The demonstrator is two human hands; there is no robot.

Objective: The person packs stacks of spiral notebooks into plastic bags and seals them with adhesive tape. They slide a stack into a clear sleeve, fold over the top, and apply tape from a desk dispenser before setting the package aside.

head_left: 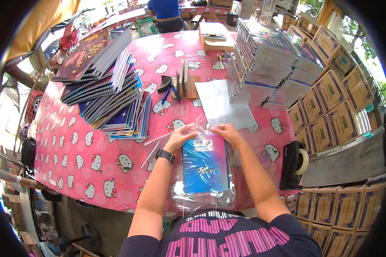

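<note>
A blue and purple spiral notebook (206, 182) lies on the table before me, inside a see-through plastic wrapper (200, 127). My left hand (183, 138), with a dark watch on its wrist, is closed on the wrapper at the notebook's upper left corner. At the upper right corner my right hand (228, 133) pinches the same plastic. The wrapper's loose end gathers between my fingertips, beyond the notebook's top edge. A white label sits near that edge. Just past my hands lies a pale, shiny sheet (225, 105).
Stacked spiral notebooks (111, 100) lean at the left; wrapped notebook piles (261, 64) rise at the right. A tape dispenser (292, 167) stands at the right edge. A blue pen (165, 95) lies mid-table. Cardboard boxes (330, 115) line the right side. A person in blue (166, 10) sits beyond.
</note>
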